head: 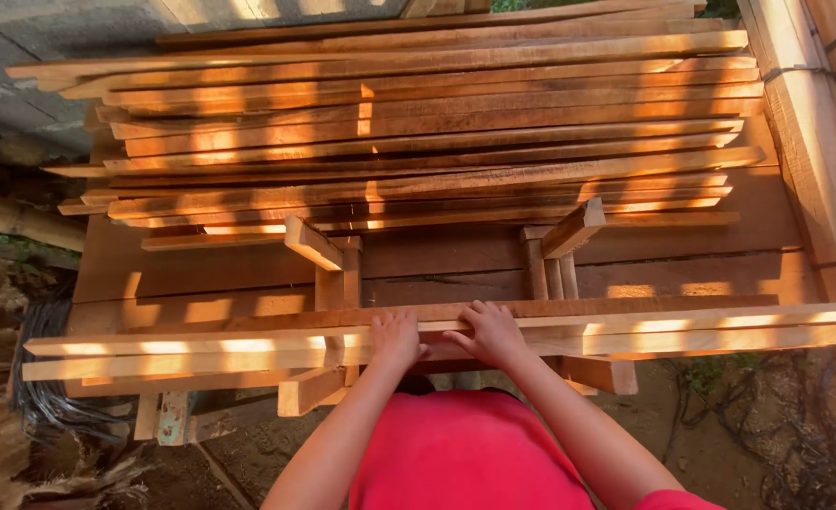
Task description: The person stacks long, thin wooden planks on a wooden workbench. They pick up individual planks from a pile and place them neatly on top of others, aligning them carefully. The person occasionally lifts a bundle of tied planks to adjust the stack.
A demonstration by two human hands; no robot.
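Wooden slats [201,345] under both our hands: left hand [394,338] and right hand [490,332] pressing down, fingers curled over the near edge.

Both bare arms reach up from the bottom of the frame, hands side by side near lower center. Left hand [394,338] and right hand [490,332] lie palm down, fingers curled forward.

Both hands, left hand [394,338] and right hand [490,332], rest side by side on long wooden slats [201,348] lying across two wooden brackets [328,274]. Behind them, a stack of slats [418,132] lies on the workbench [153,274]; a timber post [815,142] stands at the right.
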